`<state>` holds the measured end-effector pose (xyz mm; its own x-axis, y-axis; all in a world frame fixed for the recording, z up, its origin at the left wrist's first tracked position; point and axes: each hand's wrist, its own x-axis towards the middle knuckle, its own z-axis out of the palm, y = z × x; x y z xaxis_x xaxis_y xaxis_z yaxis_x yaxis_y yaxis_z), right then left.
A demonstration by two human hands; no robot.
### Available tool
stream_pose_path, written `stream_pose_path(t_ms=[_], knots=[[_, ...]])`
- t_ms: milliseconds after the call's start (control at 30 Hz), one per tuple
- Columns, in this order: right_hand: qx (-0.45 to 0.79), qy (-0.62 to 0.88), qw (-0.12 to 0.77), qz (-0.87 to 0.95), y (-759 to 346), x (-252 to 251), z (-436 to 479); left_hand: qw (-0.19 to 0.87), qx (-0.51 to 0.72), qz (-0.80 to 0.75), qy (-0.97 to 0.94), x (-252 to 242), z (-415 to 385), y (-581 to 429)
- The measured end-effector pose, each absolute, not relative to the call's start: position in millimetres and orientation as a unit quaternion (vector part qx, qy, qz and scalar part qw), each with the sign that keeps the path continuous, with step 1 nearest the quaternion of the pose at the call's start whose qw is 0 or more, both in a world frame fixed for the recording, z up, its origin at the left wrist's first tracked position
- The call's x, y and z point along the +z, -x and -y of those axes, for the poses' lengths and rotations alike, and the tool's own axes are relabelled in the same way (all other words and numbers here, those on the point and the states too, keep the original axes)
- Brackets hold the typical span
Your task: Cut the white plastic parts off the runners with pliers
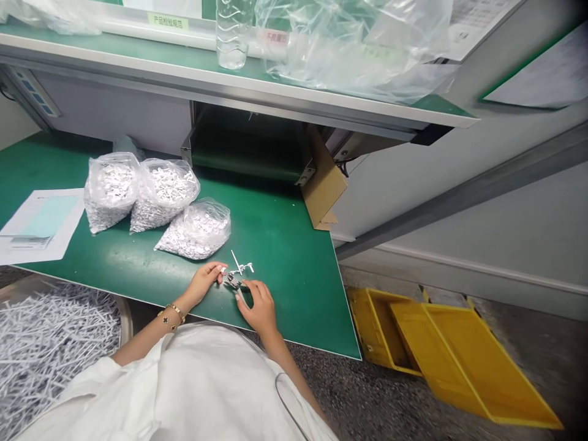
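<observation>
A green-topped workbench [280, 245] fills the middle of the view, with yellow plastic crates [459, 361] on the floor at four o'clock and a heap of white plastic rods [50, 349] at eight o'clock. Three clear plastic bags of small white parts [163, 195] lie on the bench at eleven o'clock from the hands. Near the bench's front edge, the left hand [202, 285] and right hand [260, 306], both partly closed, pinch a small white branched moulded piece [236, 275] between them.

A smooth, faintly glossy green bench mat [280, 245] carries crinkled clear plastic bags [197, 229] of matt white pieces and a small glossy silver-grey part [233, 281]. A thin matt paper sheet [41, 223] lies on its left end. Past its right corner sit glossy yellow plastic crates [459, 361]; behind it, rough brown cardboard [324, 184].
</observation>
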<state>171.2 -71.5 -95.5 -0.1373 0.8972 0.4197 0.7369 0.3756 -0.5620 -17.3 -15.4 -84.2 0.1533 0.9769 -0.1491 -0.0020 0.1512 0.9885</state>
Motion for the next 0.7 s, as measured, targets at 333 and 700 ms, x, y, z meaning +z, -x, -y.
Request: stream_pose_path(t_ms=[333, 700], knots=[[0.119, 0.520, 0.317, 0.784, -172, -94, 71, 0.237, 0.522, -0.596, -0.563, -5, -6, 88], [0.136, 0.498, 0.310, 0.798, -172, -93, 64, -0.252, 0.557, -0.629, -0.481, 75, -62, 190]])
